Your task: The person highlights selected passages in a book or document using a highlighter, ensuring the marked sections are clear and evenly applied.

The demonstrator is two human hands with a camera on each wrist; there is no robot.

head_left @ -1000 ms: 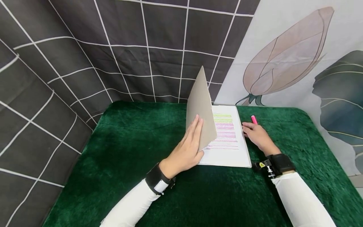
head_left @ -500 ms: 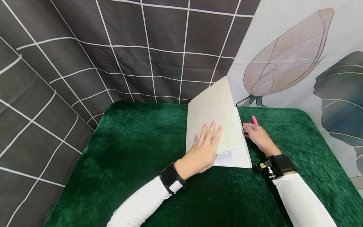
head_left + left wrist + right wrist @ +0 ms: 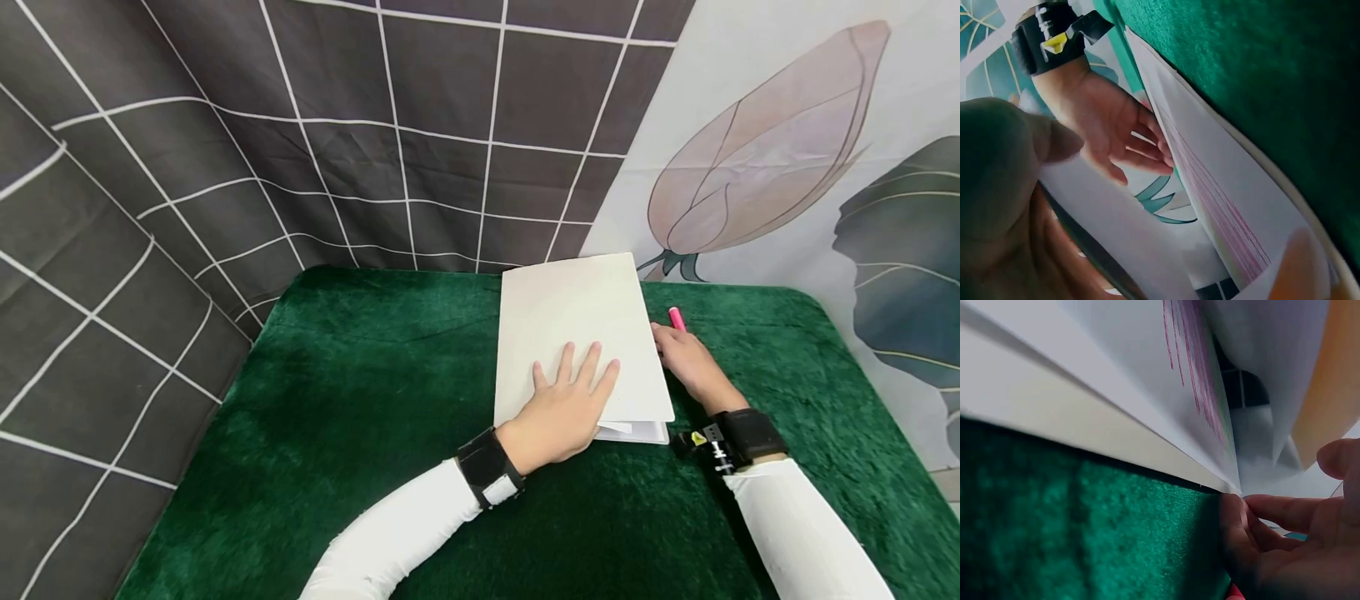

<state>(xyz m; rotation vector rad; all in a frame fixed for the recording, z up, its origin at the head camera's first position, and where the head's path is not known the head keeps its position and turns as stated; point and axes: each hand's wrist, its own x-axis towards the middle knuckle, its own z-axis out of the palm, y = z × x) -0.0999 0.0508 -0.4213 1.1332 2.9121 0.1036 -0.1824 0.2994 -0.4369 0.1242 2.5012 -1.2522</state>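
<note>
A book (image 3: pixel 573 312) with a plain pale cover lies on the green cloth, its cover almost down over the pages. My left hand (image 3: pixel 558 421) rests on the lower part of that cover with fingers spread. The front edge still gapes; in the left wrist view a page (image 3: pixel 1225 206) with pink marked lines shows inside. At the right edge of the book is my right hand (image 3: pixel 693 367), partly covered by the cover. Its fingertips (image 3: pixel 1235 506) touch the book's edge in the right wrist view, thumb apart. A pink highlighter (image 3: pixel 677 318) sticks out beyond this hand.
Green plush cloth (image 3: pixel 360 375) covers the table. Behind stands a dark curtain (image 3: pixel 442 158) with a white grid, and on the right a white one (image 3: pixel 757 92) with leaf shapes. Black camera straps (image 3: pixel 491 468) circle both wrists.
My left hand has moved right and swung the cover from upright to nearly flat, hiding the highlighted text from the head view. The right hand has stayed beside the book's edge.
</note>
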